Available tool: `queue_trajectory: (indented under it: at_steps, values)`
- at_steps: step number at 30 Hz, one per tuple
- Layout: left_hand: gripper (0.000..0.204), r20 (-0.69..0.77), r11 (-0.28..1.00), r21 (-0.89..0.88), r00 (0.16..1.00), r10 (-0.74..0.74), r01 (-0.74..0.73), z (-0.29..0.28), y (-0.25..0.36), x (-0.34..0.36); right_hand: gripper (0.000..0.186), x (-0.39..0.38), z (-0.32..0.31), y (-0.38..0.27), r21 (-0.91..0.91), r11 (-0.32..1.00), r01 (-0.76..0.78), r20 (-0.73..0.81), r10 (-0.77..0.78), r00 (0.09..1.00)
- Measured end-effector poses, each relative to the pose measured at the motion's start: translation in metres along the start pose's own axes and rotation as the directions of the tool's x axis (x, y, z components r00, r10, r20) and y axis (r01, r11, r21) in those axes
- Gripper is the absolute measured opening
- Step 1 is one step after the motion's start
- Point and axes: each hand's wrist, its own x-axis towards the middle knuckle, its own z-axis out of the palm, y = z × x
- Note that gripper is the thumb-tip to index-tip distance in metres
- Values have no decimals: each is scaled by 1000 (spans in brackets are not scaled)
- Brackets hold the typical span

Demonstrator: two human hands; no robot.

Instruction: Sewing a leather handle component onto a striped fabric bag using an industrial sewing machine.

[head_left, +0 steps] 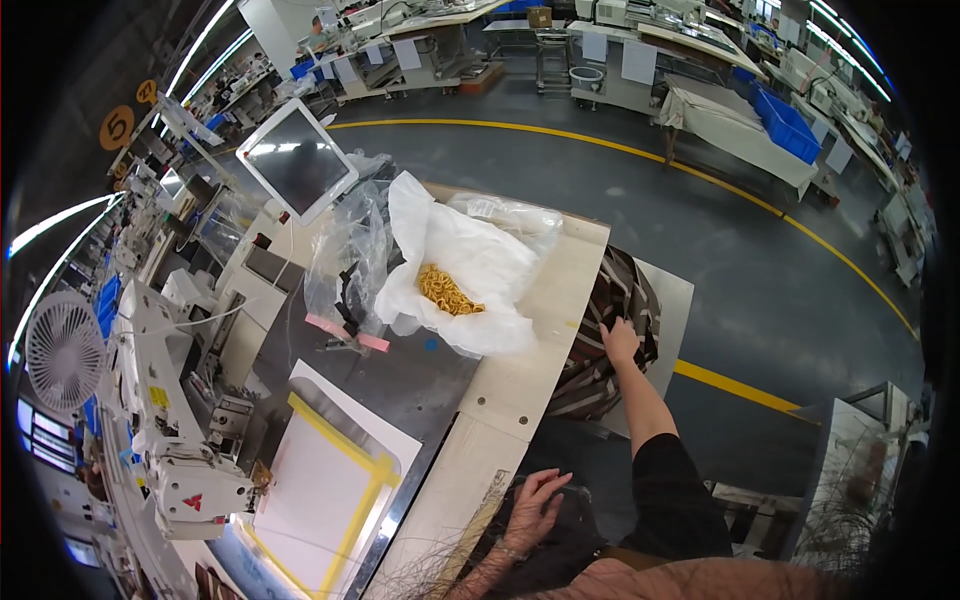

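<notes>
Beside one table (552,355), one striped cloth (580,388) is partly hidden by the right hand (620,342) touching it (grip cannot be told); the left hand (535,515) is held with fingers spread. One gold heap (448,292) is cradled in white wrap (482,258) near one screen (298,160).

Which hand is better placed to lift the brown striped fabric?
Probably the right hand: it is right at the brown striped fabric, while the left hand is lower in the view, well apart from it.

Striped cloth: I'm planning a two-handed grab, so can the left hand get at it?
Probably yes: only open space seems to lie between the left hand and the cloth.
</notes>
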Motion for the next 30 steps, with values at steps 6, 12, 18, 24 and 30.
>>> queue_trajectory:
  at_steps: [6, 12, 18, 24, 30]
  values:
    - [43, 35, 999, -11, 998, -47, 48, -2, -6, -5, 57, 1, 22, 4, 142, 939, -312, 97, 300, 949]
    - [38, -20, 993, -89, 996, -85, 83, -4, -7, -3, 33, 0, 38, 9, 116, 930, -349, 108, 337, 935]
    - [33, -37, 989, -122, 996, -87, 82, -5, -6, -2, 27, 0, 57, 17, 448, 893, 32, -54, -8, 998]
    - [34, -24, 985, -154, 996, -83, 79, -2, -7, 1, 40, 0, 59, -3, 621, 774, 119, 28, -175, 984]
    - [33, -27, 980, -180, 995, -93, 87, -4, -3, 3, 46, 0, 82, -46, 828, 558, 53, 156, -321, 934]
